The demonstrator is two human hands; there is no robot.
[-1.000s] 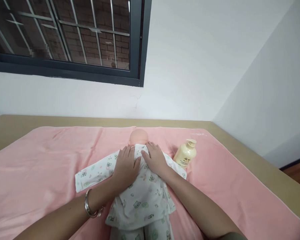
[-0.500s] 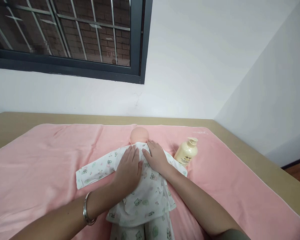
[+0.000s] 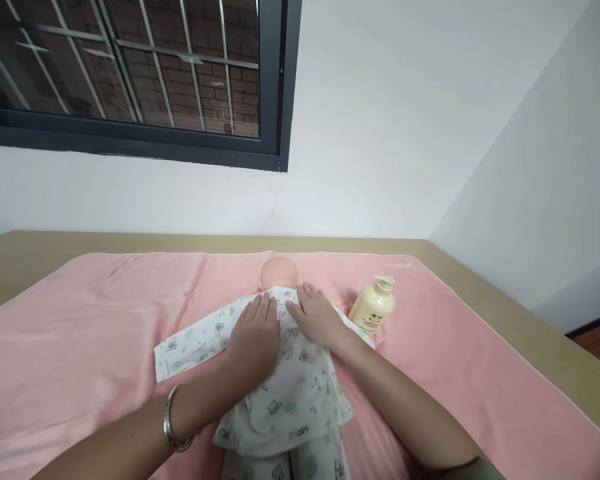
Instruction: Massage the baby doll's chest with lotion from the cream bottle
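A baby doll (image 3: 279, 273) in a white printed outfit (image 3: 290, 393) lies face down on a pink towel (image 3: 80, 333). My left hand (image 3: 254, 339) rests flat on the doll's upper back, fingers stretched out. A silver bangle (image 3: 170, 427) circles that wrist. My right hand (image 3: 317, 317) lies flat beside it on the doll's right shoulder, fingers spread. Neither hand holds anything. The doll's left sleeve (image 3: 190, 343) stretches out to the left.
A cream pump bottle (image 3: 373, 307) lies tilted on the towel just right of the doll. The towel covers a tan table (image 3: 530, 340) set against white walls. A barred window (image 3: 130, 73) is above on the left.
Both hands have stayed pressed on the doll's back, shifting only slightly. The view has wobbled a little.
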